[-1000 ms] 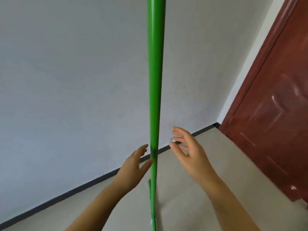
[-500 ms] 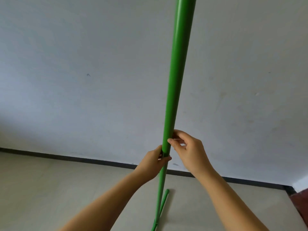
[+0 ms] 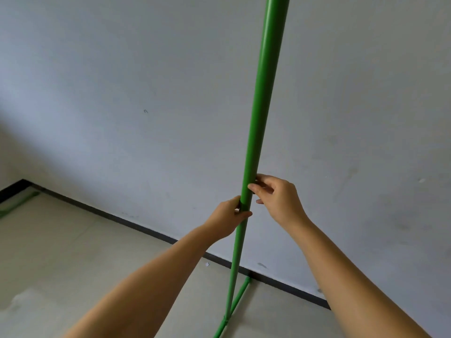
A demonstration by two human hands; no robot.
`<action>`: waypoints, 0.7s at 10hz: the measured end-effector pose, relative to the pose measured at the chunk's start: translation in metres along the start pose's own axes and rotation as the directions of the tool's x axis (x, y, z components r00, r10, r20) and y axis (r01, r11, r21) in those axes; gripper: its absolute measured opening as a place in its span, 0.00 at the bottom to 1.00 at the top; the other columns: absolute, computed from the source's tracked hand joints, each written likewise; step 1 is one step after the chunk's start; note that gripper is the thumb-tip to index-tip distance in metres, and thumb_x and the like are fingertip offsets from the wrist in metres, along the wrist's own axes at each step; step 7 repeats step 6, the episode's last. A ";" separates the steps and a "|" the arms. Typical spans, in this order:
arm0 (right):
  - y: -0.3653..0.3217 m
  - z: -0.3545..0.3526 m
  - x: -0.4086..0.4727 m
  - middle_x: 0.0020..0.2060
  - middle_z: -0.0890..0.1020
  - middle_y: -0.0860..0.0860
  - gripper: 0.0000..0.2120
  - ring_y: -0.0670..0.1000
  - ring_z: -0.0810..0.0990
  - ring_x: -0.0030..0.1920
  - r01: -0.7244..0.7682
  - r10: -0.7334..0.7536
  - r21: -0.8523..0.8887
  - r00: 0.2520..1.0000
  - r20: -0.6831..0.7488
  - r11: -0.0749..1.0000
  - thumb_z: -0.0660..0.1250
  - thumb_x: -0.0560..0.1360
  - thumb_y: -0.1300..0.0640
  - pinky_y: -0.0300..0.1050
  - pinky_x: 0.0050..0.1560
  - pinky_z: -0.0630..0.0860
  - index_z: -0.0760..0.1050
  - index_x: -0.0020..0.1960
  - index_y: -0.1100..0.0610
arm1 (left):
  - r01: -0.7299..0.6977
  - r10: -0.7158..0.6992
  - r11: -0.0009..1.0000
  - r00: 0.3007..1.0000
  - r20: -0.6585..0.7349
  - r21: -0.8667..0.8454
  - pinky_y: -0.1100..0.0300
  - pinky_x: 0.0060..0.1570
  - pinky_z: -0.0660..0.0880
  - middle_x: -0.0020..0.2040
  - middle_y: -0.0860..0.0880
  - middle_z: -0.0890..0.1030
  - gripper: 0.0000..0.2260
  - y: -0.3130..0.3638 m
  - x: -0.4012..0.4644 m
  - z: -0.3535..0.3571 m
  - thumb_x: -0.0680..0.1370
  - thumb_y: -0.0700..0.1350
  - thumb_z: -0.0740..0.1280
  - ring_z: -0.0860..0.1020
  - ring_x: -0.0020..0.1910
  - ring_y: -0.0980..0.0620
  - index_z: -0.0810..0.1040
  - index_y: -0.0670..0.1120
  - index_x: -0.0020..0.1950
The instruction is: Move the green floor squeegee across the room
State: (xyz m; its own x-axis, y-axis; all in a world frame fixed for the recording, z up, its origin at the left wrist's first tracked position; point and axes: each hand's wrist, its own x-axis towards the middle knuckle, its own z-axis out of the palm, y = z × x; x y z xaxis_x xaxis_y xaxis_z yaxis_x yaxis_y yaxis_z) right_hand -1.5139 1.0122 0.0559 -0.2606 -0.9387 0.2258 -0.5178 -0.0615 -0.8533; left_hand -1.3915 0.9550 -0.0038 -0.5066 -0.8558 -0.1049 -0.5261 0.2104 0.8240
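The green floor squeegee (image 3: 258, 123) stands nearly upright in front of me, its long pole running from the top edge down to its head (image 3: 240, 297) on the floor near the wall. My left hand (image 3: 228, 217) is wrapped around the pole from the left. Just above it, my right hand (image 3: 277, 197) holds the pole from the right with thumb and fingertips. The lower end of the head runs out of the frame at the bottom.
A pale grey wall (image 3: 122, 93) with a black skirting strip (image 3: 136, 224) runs behind the squeegee. The floor (image 3: 61, 259) is light beige. Green tape (image 3: 19, 203) lies on the floor at the far left corner.
One second ago both hands were open beside the pole; now both are closed on it. The view has swung left, so the red door is gone from sight.
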 end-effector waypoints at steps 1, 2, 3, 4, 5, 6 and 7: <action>0.007 -0.007 0.010 0.43 0.85 0.55 0.10 0.54 0.83 0.43 0.043 -0.044 0.027 0.997 0.066 0.999 0.67 0.72 0.57 0.55 0.46 0.81 0.78 0.53 0.54 | 0.024 -0.024 1.000 0.999 -0.023 0.011 0.54 0.55 0.75 0.53 0.44 0.80 0.08 0.001 0.001 0.004 0.76 0.45 0.64 0.78 0.54 0.46 0.73 0.44 0.53; 0.008 -0.008 0.009 0.43 0.84 0.52 0.10 0.51 0.83 0.44 0.059 -0.064 0.052 0.992 0.113 0.997 0.68 0.71 0.56 0.54 0.46 0.81 0.78 0.52 0.55 | 0.054 -0.054 0.998 0.998 -0.012 0.023 0.53 0.59 0.73 0.58 0.44 0.80 0.11 0.004 -0.006 0.005 0.77 0.45 0.63 0.77 0.57 0.47 0.71 0.44 0.58; 0.009 -0.008 0.008 0.42 0.84 0.51 0.10 0.53 0.83 0.42 0.081 -0.089 0.062 0.987 0.131 0.995 0.68 0.72 0.56 0.54 0.43 0.82 0.78 0.53 0.55 | 0.067 -0.066 0.997 0.997 -0.037 0.034 0.52 0.60 0.73 0.59 0.44 0.79 0.12 0.004 -0.008 0.007 0.77 0.45 0.62 0.77 0.58 0.46 0.70 0.44 0.59; 0.008 -0.012 0.008 0.43 0.83 0.50 0.10 0.51 0.83 0.44 0.068 -0.077 0.065 0.985 0.157 0.996 0.67 0.72 0.58 0.53 0.43 0.82 0.78 0.54 0.56 | 0.086 -0.084 0.995 0.995 -0.048 0.042 0.49 0.61 0.73 0.58 0.43 0.79 0.12 0.009 -0.011 0.009 0.77 0.45 0.62 0.77 0.58 0.45 0.70 0.44 0.59; 0.008 -0.012 0.008 0.47 0.83 0.51 0.12 0.51 0.82 0.45 0.073 -0.084 0.065 0.978 0.193 0.995 0.66 0.73 0.56 0.54 0.46 0.82 0.75 0.56 0.53 | 0.087 -0.085 0.996 0.994 -0.068 0.030 0.49 0.61 0.73 0.59 0.43 0.78 0.13 0.011 -0.009 0.011 0.77 0.45 0.62 0.76 0.58 0.45 0.69 0.44 0.61; 0.011 -0.021 -0.008 0.54 0.78 0.47 0.20 0.49 0.79 0.53 -0.013 0.010 0.007 0.950 0.312 1.000 0.65 0.73 0.51 0.49 0.55 0.78 0.67 0.64 0.48 | 0.117 -0.120 0.993 0.986 -0.114 -0.031 0.52 0.62 0.73 0.61 0.44 0.77 0.16 -0.001 -0.019 0.022 0.77 0.45 0.63 0.75 0.61 0.47 0.66 0.47 0.64; 0.011 -0.021 -0.008 0.54 0.78 0.47 0.20 0.49 0.79 0.53 -0.013 0.010 0.007 0.950 0.312 1.000 0.65 0.73 0.51 0.49 0.55 0.78 0.67 0.64 0.48 | 0.117 -0.120 0.993 0.986 -0.114 -0.031 0.52 0.62 0.73 0.61 0.44 0.77 0.16 -0.001 -0.019 0.022 0.77 0.45 0.63 0.75 0.61 0.47 0.66 0.47 0.64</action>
